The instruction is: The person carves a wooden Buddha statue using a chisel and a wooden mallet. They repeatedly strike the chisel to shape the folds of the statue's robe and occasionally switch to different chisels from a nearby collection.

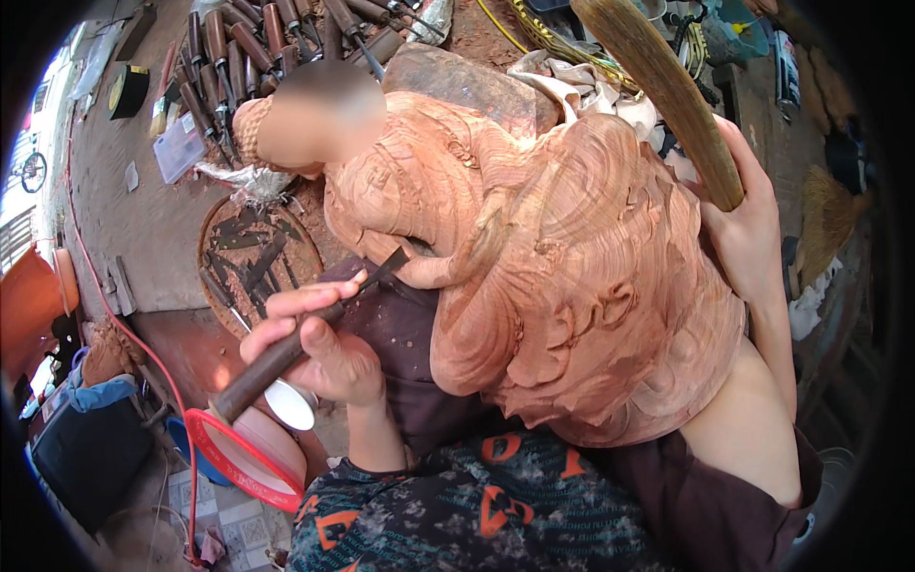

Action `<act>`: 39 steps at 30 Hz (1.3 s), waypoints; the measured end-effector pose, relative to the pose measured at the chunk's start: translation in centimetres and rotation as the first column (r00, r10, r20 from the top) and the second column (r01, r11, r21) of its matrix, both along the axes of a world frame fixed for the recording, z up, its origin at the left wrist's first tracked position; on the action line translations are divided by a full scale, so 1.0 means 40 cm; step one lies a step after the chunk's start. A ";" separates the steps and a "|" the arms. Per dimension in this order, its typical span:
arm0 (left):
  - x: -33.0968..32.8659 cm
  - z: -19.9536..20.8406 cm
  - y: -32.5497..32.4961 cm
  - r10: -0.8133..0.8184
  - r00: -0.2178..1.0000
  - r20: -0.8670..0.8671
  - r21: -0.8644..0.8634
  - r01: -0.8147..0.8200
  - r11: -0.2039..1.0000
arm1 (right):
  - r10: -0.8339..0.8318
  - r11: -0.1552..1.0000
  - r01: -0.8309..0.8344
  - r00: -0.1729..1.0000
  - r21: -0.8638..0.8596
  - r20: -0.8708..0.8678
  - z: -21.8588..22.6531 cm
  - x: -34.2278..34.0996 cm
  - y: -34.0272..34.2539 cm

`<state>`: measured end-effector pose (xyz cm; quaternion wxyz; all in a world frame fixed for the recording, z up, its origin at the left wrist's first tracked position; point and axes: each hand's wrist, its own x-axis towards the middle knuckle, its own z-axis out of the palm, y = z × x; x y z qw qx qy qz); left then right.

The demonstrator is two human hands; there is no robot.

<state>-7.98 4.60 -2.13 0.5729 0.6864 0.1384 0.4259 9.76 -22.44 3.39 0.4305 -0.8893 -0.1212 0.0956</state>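
A large reddish wooden carving of a seated, robed figure (pixel 581 276) lies tilted across my lap, covered in swirling grooves. My left hand (pixel 329 348) is closed round the dark handle of a carving chisel (pixel 272 372). Its flat metal blade points up and right, with the tip at or just in front of the figure's arm; contact is unclear. On the far right, my right hand (pixel 748 214) grips the lower end of a thick, slightly curved wooden club (pixel 672 91), raised beside the carving's base. Some of those fingers are hidden behind the club.
Many wooden-handled chisels (pixel 253 48) lie at the back left. A round basket (pixel 214 286) holds dark blades and wood dust. A dark block (pixel 467 86) sits behind the carving. Near my left forearm stands a red-rimmed container (pixel 243 467); a red cord (pixel 138 329) runs down the left.
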 end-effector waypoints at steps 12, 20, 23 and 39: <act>0.016 -0.031 -0.044 0.188 0.978 0.093 -0.109 -0.178 0.978 | 0.067 0.997 -0.068 0.998 -0.036 -0.018 -0.009 0.009 -0.009; -0.001 0.067 0.037 0.187 0.973 0.133 -0.109 -0.173 0.979 | 0.032 0.999 -0.034 0.998 -0.027 -0.062 -0.018 0.014 -0.018; -0.007 0.072 0.046 0.115 0.984 0.137 -0.202 -0.086 0.976 | 0.029 0.999 -0.030 0.996 -0.014 -0.084 -0.010 0.011 -0.009; -0.017 0.071 0.059 0.153 0.988 0.016 -0.436 -0.131 0.890 | 0.008 1.000 -0.009 0.999 -0.015 -0.032 -0.047 0.027 -0.037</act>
